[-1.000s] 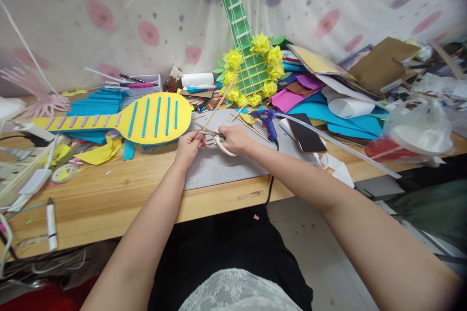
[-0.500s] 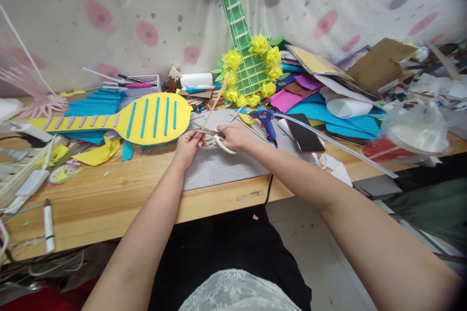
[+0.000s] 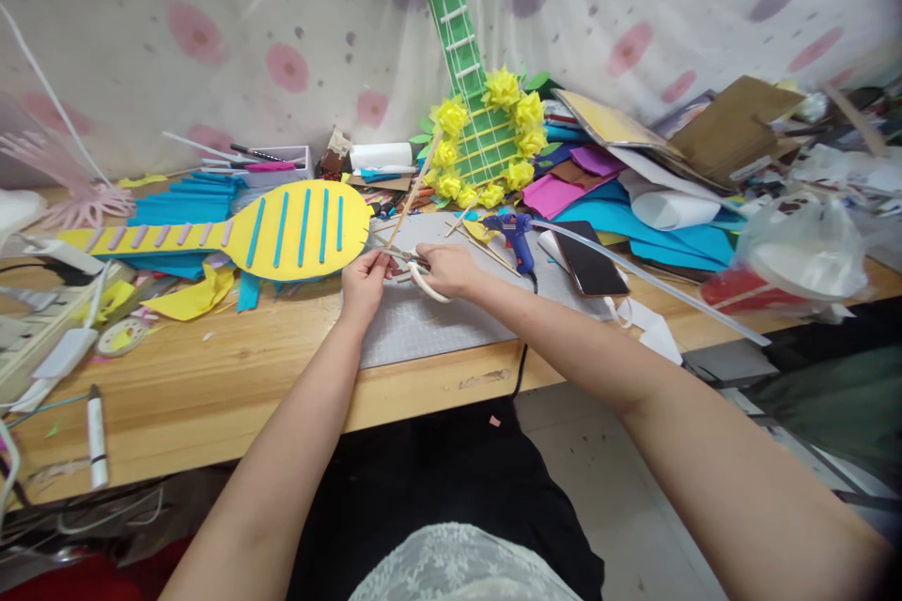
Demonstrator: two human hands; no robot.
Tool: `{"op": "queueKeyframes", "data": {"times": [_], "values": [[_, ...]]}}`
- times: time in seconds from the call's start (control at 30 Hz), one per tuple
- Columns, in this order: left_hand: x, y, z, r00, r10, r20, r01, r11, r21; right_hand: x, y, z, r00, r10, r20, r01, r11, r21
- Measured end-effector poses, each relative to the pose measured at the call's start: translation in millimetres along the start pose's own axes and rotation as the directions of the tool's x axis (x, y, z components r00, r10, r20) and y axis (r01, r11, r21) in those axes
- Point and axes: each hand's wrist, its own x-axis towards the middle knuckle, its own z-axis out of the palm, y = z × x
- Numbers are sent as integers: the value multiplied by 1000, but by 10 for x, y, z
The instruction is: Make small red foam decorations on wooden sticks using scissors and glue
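Observation:
My left hand (image 3: pixel 365 282) is closed in a pinch on a thin wooden stick (image 3: pixel 414 190), which slants up and to the right from the fingertips. My right hand (image 3: pixel 445 269) is wrapped round the white handles of the scissors (image 3: pixel 426 283). Their metal blades meet the stick just above my left fingers; whether they bite into it is too small to tell. Left of the hands lies a yellow paddle-shaped cutout (image 3: pixel 268 255) with blue and pale purple strips. A grey cutting mat (image 3: pixel 437 329) is under both hands.
A blue glue gun (image 3: pixel 516 235) with a long clear glue stick lies to the right, beside a black phone (image 3: pixel 592 261). Behind stands a green paper guitar (image 3: pixel 461 47) with yellow flowers. A marker (image 3: pixel 95 437) lies front left, and a bagged red tub (image 3: pixel 747 286) far right.
The scissors' handles have come closer together in my right hand. The stick stays at the blades, and the view has shifted slightly.

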Motion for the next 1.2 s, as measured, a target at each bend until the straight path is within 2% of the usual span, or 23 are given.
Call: {"op": "queueKeyframes", "data": {"times": [0.17, 0.43, 0.63, 0.8, 1.2], "values": [[-7, 45, 4, 999, 32, 14, -34, 990, 137, -26, -43, -48, 998, 56, 35, -56, 998, -10], [-20, 79, -1, 998, 42, 40, -48, 982, 185, 12, -24, 3, 996, 66, 55, -64, 998, -28], [-26, 88, 29, 999, -41, -1, 40, 991, 128, 17, -8, 15, 996, 57, 65, -56, 998, -15], [-8, 65, 30, 998, -68, -7, 68, 998, 17, 32, 28, 7, 1000, -16, 9, 16, 999, -34], [-28, 85, 14, 998, 54, -20, -44, 937, 346, 17, -56, 5, 994, 91, 59, -93, 995, 33]]}}
